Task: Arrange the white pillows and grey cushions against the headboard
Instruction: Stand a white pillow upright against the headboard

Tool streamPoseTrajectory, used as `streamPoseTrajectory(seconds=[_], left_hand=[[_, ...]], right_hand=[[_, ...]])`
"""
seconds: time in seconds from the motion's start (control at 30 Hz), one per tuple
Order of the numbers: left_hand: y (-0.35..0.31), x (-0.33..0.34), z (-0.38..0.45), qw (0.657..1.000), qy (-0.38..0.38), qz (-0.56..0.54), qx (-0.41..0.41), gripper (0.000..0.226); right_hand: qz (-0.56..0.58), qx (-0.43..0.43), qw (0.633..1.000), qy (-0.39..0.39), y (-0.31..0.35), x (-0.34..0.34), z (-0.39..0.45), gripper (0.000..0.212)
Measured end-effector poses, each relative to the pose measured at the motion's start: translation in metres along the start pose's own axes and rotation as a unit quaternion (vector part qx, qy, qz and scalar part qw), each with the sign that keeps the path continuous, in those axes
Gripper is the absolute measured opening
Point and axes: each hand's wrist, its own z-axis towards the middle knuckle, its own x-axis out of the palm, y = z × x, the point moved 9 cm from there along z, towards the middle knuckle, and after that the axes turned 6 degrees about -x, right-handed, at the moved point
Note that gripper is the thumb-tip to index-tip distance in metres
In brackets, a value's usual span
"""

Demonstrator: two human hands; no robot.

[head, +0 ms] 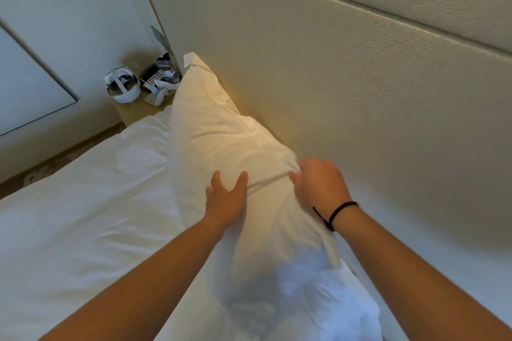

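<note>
A long white pillow (219, 135) stands on its edge on the bed, leaning against the beige padded headboard (346, 69). My left hand (227, 196) presses flat on the pillow's front face with fingers spread. On the pillow's top edge beside the headboard, my right hand (318, 185) grips a bunch of the fabric; a black band circles that wrist. A second white pillow (313, 293) lies lower down, near the bottom of the view. No grey cushion is in view.
The white duvet (83, 216) covers the bed to the left. At the far left corner, a wooden nightstand (133, 111) carries a white headset (122, 86), a dark phone and small items. Beyond it are a pale wall and floor.
</note>
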Motion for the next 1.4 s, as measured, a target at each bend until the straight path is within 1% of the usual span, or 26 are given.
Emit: streamPoseTrajectory(seconds=[0.03, 0.07, 0.1, 0.13, 0.2, 0.23, 0.3, 0.33, 0.4, 0.47, 0.53, 0.6, 0.67, 0.77, 0.87, 1.0, 1.07, 1.13, 1.27, 1.37, 1.4], left_hand=[[-0.007, 0.010, -0.008, 1.000, 0.022, 0.011, 0.014, 0.110], [-0.011, 0.022, -0.015, 0.997, 0.047, 0.046, 0.036, 0.110], [-0.009, 0.033, -0.022, 0.990, 0.077, 0.105, 0.062, 0.108], [-0.001, 0.043, -0.029, 0.975, 0.108, 0.176, 0.084, 0.106], [0.024, 0.052, -0.038, 0.938, 0.147, 0.293, 0.115, 0.103], [0.035, 0.051, -0.040, 0.928, 0.153, 0.314, 0.126, 0.100], [0.049, 0.040, -0.044, 0.930, 0.161, 0.298, 0.144, 0.094], [0.055, 0.032, -0.045, 0.933, 0.163, 0.282, 0.150, 0.091], [0.069, 0.010, -0.045, 0.941, 0.152, 0.269, 0.142, 0.081], [0.090, -0.017, -0.045, 0.951, 0.129, 0.259, 0.109, 0.069], [0.116, -0.048, -0.049, 0.966, 0.105, 0.226, 0.071, 0.057], [0.145, -0.082, -0.058, 0.980, 0.078, 0.177, 0.043, 0.048], [0.183, -0.120, -0.075, 0.992, 0.037, 0.123, 0.003, 0.041], [0.259, -0.179, -0.112, 0.993, -0.034, 0.054, -0.095, 0.028], [0.336, -0.237, -0.158, 0.977, -0.106, 0.016, -0.183, 0.021], [0.422, -0.303, -0.228, 0.945, -0.214, -0.032, -0.245, 0.025], [0.458, -0.326, -0.261, 0.928, -0.251, -0.069, -0.267, 0.020], [0.492, -0.347, -0.285, 0.915, -0.279, -0.092, -0.276, 0.014], [0.565, -0.396, -0.311, 0.881, -0.342, -0.133, -0.300, 0.019], [0.621, -0.436, -0.313, 0.863, -0.363, -0.178, -0.303, 0.012], [0.640, -0.452, -0.312, 0.858, -0.367, -0.190, -0.305, 0.014]], right_hand=[[-0.029, 0.003, 1.000, 0.001, -0.005, -0.008, 0.005, 0.023], [-0.064, 0.012, 0.998, 0.010, -0.011, -0.013, 0.007, 0.019], [-0.104, 0.027, 0.994, 0.028, -0.018, -0.015, 0.006, 0.014], [-0.142, 0.043, 0.988, 0.053, -0.024, -0.013, 0.001, 0.013], [-0.191, 0.058, 0.974, 0.104, -0.032, 0.004, -0.020, 0.021], [-0.202, 0.055, 0.972, 0.107, -0.031, 0.013, -0.032, 0.022], [-0.206, 0.039, 0.976, 0.065, -0.021, 0.021, -0.051, 0.022], [-0.204, 0.021, 0.978, 0.035, -0.013, 0.022, -0.056, 0.027], [-0.192, -0.031, 0.981, 0.003, 0.009, 0.029, -0.061, 0.041], [-0.163, -0.086, 0.983, 0.000, 0.040, 0.040, -0.065, 0.049], [-0.136, -0.131, 0.981, 0.032, 0.074, 0.060, -0.069, 0.051], [-0.080, -0.163, 0.979, 0.088, 0.106, 0.090, -0.074, 0.052], [-0.018, -0.190, 0.969, 0.156, 0.140, 0.124, -0.082, 0.053], [0.049, -0.221, 0.943, 0.243, 0.193, 0.180, -0.107, 0.051], [0.074, -0.268, 0.908, 0.315, 0.251, 0.233, -0.139, 0.049], [0.085, -0.310, 0.861, 0.395, 0.332, 0.287, -0.185, 0.044], [0.083, -0.322, 0.843, 0.422, 0.373, 0.305, -0.212, 0.041], [0.077, -0.339, 0.833, 0.430, 0.412, 0.318, -0.237, 0.038], [0.055, -0.383, 0.820, 0.422, 0.487, 0.343, -0.279, 0.036], [0.032, -0.394, 0.820, 0.414, 0.540, 0.369, -0.308, 0.034], [0.024, -0.395, 0.819, 0.416, 0.557, 0.379, -0.318, 0.034]])
